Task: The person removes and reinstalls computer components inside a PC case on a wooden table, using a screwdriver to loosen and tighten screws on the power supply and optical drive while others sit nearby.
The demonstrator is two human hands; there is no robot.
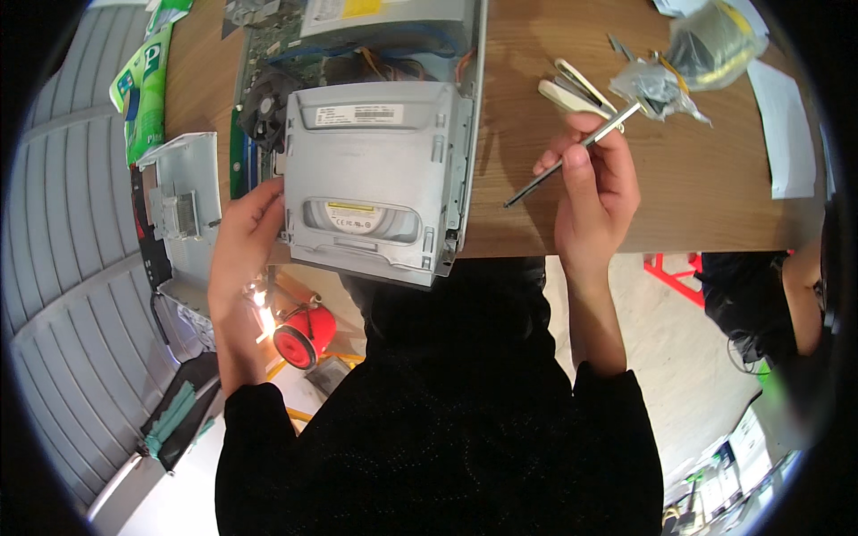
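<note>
An open computer case (478, 71) lies on the wooden table in front of me, with a grey drive cage (362, 165) at its near end. Through a slot in the cage a silver disc drive (353, 217) shows. My left hand (250, 223) grips the cage's left side, its fingertips partly hidden behind the edge. To the right of the case, my right hand (601, 183) pinches a slim screwdriver (536, 185) between thumb and fingers. Its dark shaft slants down to the left, with the tip above the table and apart from the cage.
A black fan (266, 109) and wiring sit inside the case. Cream-handled pliers (572, 89) and plastic bags (657, 87) lie at the right. A removed metal panel (192, 192) and a green packet (147, 98) are at the left. Another person's arm (803, 295) shows at the far right.
</note>
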